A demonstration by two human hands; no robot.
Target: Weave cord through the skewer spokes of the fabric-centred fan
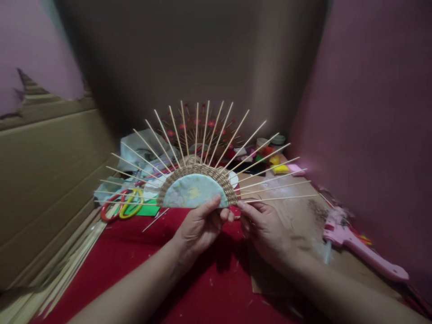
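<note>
"Head view: where does the piece sit against the fingers?"

"The half-disc covered in pale blue-green patterned fabric (189, 191) lies under the left thumb, near its lower right corner. Those left-hand (204, 220) fingers are closed on it, the others curled beneath."

"And the right hand (266, 227)?"

"Its thumb and fingers pinch the end of the brown braided straw rim (195, 169), just right of the left fingertips. Whether they also grip the lowest of the thin pale wooden sticks (232, 138), fanned out above both hands, can't be told."

"What could go wrong?"

"If the pinch pulls sideways, that end of the rim could peel or twist, probably if its bond is weak. A knock against the long sticks could lever one crooked. And the pink glue gun (366, 253), well right of the right fingers, could burn skin if it's hot; the picture doesn't show that."

"Any brand or label?"

"None readable. The gun shows no legible writing, nor do the red-handled scissors (103, 209), well left of the left fingers."
</note>
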